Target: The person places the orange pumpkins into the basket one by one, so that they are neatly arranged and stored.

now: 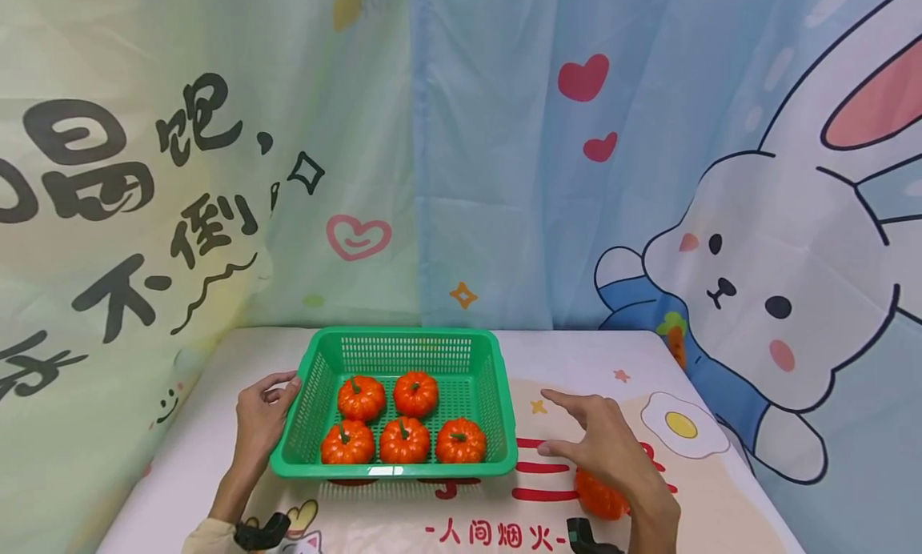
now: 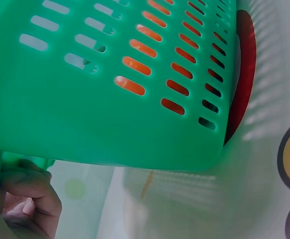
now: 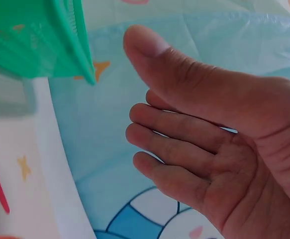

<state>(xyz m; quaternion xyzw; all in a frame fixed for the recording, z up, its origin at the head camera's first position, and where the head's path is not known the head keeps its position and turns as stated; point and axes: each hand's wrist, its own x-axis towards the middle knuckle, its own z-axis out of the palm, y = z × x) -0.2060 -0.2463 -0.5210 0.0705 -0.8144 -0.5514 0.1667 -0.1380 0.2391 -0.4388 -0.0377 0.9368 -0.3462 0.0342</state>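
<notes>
A green plastic basket [image 1: 396, 471] with slotted walls holds several small orange pumpkins [image 1: 406, 440]. At its left rim, my left hand [image 1: 261, 414] grips the edge; the left wrist view shows curled fingers [image 2: 40, 191] by the rim beside the basket's wall [image 2: 100, 134]. My right hand [image 1: 601, 442] is to the right of the basket, apart from it, with thumb and fingers spread and nothing between them. In the right wrist view its palm [image 3: 234, 184] is bare, near a basket corner [image 3: 80, 59]. Another orange pumpkin [image 1: 599, 496] lies on the table, partly hidden by the right hand and forearm.
The table [image 1: 576, 358] wears a printed cloth with red strokes, lettering and a fried egg picture [image 1: 680, 426]. Behind it hangs a printed curtain [image 1: 490, 178] with a rabbit. A dark wrist device [image 1: 262, 531] sits on the left wrist.
</notes>
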